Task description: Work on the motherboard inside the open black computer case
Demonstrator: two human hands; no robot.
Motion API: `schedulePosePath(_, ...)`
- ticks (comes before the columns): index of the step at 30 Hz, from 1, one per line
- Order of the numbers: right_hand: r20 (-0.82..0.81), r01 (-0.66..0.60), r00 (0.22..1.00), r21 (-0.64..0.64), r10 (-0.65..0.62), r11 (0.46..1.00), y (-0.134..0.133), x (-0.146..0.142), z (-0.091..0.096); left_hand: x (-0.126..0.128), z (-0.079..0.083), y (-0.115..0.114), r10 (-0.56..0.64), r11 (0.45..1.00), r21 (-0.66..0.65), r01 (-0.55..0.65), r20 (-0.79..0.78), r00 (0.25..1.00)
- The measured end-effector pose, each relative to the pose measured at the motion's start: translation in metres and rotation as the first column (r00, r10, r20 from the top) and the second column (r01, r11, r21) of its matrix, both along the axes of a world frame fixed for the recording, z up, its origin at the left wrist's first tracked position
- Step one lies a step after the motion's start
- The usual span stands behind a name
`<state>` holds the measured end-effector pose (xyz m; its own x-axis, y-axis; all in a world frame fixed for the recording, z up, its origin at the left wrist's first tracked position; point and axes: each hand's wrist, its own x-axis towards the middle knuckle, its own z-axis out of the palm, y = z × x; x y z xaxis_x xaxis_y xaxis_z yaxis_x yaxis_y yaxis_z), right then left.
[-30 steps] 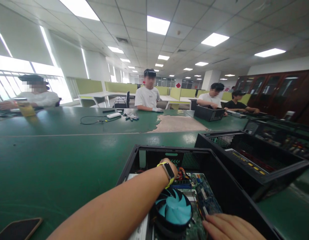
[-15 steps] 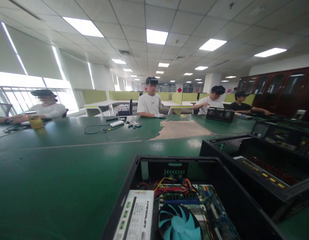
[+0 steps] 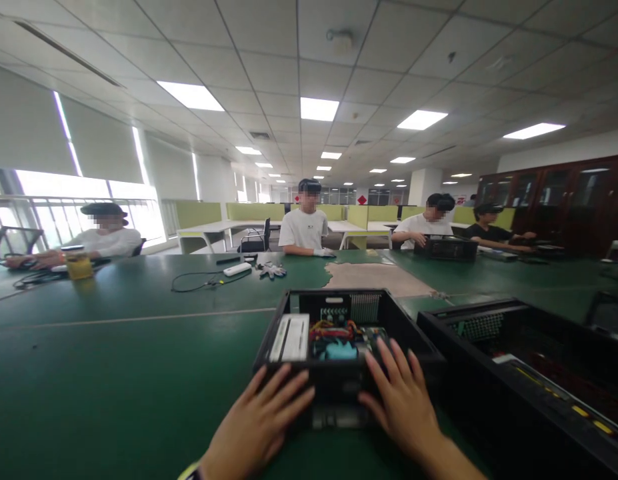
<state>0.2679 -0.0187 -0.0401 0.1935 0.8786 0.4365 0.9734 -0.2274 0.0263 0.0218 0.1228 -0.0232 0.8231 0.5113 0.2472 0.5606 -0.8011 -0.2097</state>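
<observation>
From the head camera we see an open black computer case (image 3: 346, 333) in the middle of the green table (image 3: 113, 360). Inside it lie one white power box (image 3: 290, 337), one blue fan (image 3: 339, 350) and some coloured wires (image 3: 333, 328). Our left hand (image 3: 261, 423) and right hand (image 3: 399, 393) lie flat, fingers spread, on its near wall, apart from each other. A second open case (image 3: 529, 373) sits just to the right. Far off, four people sit at the table.

Bare forearms, no sleeves; yellow band (image 3: 189, 471) on left wrist (watch strap).
</observation>
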Motion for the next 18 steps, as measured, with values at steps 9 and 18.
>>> schedulePosePath(9, -0.043, 0.263, 0.956, -0.308, -0.29, 0.914, 0.058, 0.036, 0.104, 0.077, 0.024, -0.006, -0.022, 0.973, -0.229, 0.037, 0.068, 0.997)
schedulePosePath(18, -0.219, 0.339, 0.858, -0.438, -0.465, 0.833, -0.071, 0.153, 0.089, -0.028, 0.012, -0.021, 0.159, 0.916, -0.362, -0.174, -0.069, 0.985)
